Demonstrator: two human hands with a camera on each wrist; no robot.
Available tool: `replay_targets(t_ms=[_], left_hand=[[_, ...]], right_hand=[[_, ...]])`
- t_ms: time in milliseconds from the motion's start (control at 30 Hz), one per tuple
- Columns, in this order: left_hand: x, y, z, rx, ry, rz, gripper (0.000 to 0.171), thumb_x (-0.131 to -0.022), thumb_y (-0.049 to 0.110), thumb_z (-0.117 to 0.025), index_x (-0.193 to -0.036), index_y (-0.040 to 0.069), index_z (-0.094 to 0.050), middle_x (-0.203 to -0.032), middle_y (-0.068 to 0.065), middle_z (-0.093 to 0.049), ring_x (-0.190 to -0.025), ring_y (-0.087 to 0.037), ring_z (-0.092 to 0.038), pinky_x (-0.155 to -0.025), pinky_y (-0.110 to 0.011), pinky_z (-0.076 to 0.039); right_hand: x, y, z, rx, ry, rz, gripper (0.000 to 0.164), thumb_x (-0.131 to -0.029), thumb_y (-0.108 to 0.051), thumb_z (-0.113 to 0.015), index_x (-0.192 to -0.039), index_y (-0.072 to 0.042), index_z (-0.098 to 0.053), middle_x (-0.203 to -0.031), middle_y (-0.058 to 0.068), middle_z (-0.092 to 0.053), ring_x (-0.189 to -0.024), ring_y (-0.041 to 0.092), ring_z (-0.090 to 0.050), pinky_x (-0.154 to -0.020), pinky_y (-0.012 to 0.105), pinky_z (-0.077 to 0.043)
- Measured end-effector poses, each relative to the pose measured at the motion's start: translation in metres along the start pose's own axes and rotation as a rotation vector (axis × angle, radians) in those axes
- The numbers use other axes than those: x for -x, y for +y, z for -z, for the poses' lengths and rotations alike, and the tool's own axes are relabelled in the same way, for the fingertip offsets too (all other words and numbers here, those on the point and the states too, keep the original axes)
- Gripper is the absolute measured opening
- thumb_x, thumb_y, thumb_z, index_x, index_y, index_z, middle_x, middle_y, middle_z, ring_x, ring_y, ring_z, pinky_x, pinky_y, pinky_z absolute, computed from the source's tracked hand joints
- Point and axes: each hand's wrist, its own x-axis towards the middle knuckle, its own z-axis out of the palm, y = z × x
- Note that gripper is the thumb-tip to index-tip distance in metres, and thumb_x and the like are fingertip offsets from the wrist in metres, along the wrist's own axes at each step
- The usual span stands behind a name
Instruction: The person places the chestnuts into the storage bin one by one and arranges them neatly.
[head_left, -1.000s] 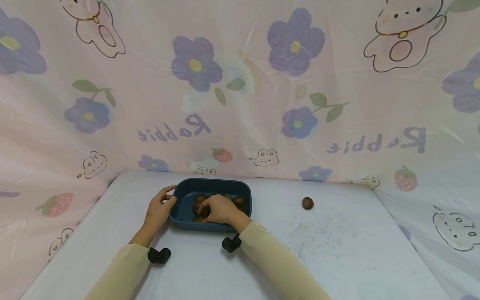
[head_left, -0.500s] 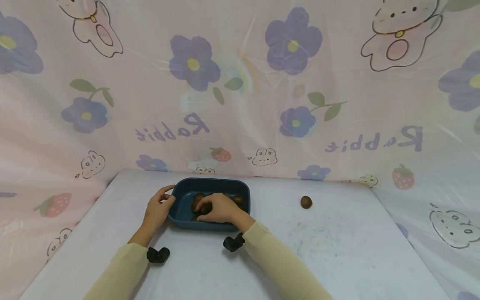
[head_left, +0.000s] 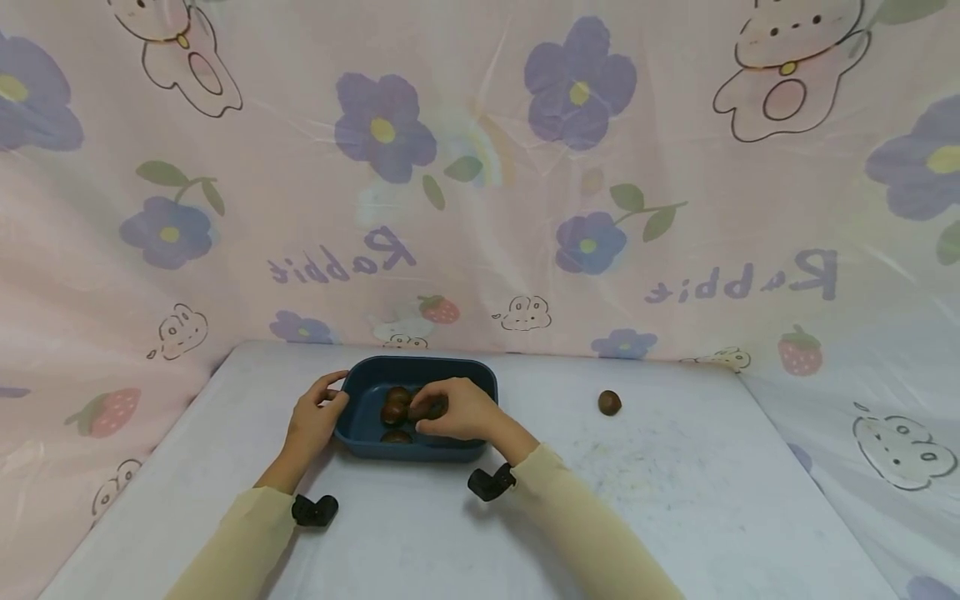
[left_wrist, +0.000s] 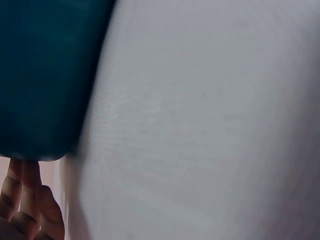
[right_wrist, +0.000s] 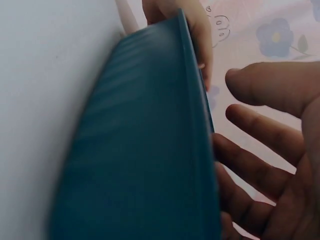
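Note:
A dark blue rectangular box [head_left: 450, 452] stands on the table with several brown chestnuts [head_left: 393, 412] in it. My left hand [head_left: 309, 425] rests its fingers against the box's left end; in the left wrist view these fingers [left_wrist: 31, 187] are fairly straight and touch the wall. Over the right half of the box is my right hand [head_left: 461, 410], fingers bent down inside the rim. The right wrist view shows its thumb [right_wrist: 270, 85] and fingers spread apart, with no chestnut visible between them. Part of the contents is hidden under this hand. One chestnut [head_left: 609, 402] lies alone to the right.
A white-covered table [head_left: 675, 500] extends to the right and in front of the box. Behind it hangs a pink printed cloth [head_left: 480, 225]. Black wrist devices sit at the left cuff [head_left: 315, 510] and the right cuff [head_left: 491, 482].
My right hand has shifted right inside the box, uncovering chestnuts near its middle. The left hand stays at the box's left end. The whole head view has drifted slightly.

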Motion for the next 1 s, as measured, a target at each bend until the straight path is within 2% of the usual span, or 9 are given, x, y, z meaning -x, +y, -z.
replay_targets(t_ms=[133, 300, 567, 800, 1000], left_hand=[[0.001, 0.001, 0.000, 0.001, -0.004, 0.002, 0.045, -0.093, 0.022, -0.049, -0.138, 0.022, -0.052, -0.109, -0.015, -0.064, -0.078, -0.017, -0.057, -0.070, -0.027, -0.042], [0.002, 0.003, 0.001, 0.001, -0.008, -0.001, 0.045, -0.094, 0.022, -0.048, -0.139, 0.021, -0.051, -0.109, -0.015, -0.063, -0.079, -0.020, -0.057, -0.070, -0.027, -0.042], [0.003, 0.003, 0.001, -0.003, -0.015, -0.004, 0.045, -0.095, 0.024, -0.047, -0.139, 0.022, -0.050, -0.110, -0.014, -0.063, -0.076, -0.017, -0.055, -0.069, -0.027, -0.041], [0.002, 0.001, 0.001, 0.010, -0.016, -0.006, 0.045, -0.094, 0.023, -0.048, -0.139, 0.021, -0.051, -0.108, -0.014, -0.062, -0.071, -0.014, -0.053, -0.065, -0.026, -0.041], [0.003, 0.003, 0.001, 0.007, -0.011, -0.009, 0.045, -0.094, 0.022, -0.048, -0.138, 0.021, -0.051, -0.107, -0.014, -0.063, -0.074, -0.017, -0.055, -0.067, -0.026, -0.042]], right_hand=[[0.007, 0.005, 0.009, -0.020, 0.011, 0.009, 0.028, -0.082, -0.025, -0.073, -0.108, -0.017, -0.071, -0.106, -0.001, -0.071, -0.084, 0.012, -0.065, -0.070, 0.022, -0.050], [0.015, 0.009, 0.021, 0.001, 0.040, 0.028, 0.029, -0.083, -0.025, -0.071, -0.110, -0.013, -0.071, -0.105, 0.006, -0.071, -0.075, 0.016, -0.064, -0.067, 0.024, -0.050], [0.027, 0.016, 0.034, -0.022, 0.065, 0.005, 0.028, -0.083, -0.023, -0.071, -0.110, -0.013, -0.070, -0.107, 0.007, -0.071, -0.080, 0.019, -0.065, -0.070, 0.026, -0.050], [0.036, 0.024, 0.046, -0.018, 0.094, -0.037, 0.025, -0.081, -0.021, -0.071, -0.106, -0.020, -0.070, -0.104, 0.010, -0.069, -0.072, 0.020, -0.063, -0.064, 0.027, -0.049], [0.044, 0.032, 0.055, -0.004, 0.131, -0.053, 0.026, -0.081, -0.022, -0.072, -0.106, -0.015, -0.070, -0.102, 0.008, -0.070, -0.070, 0.021, -0.061, -0.061, 0.027, -0.048]])
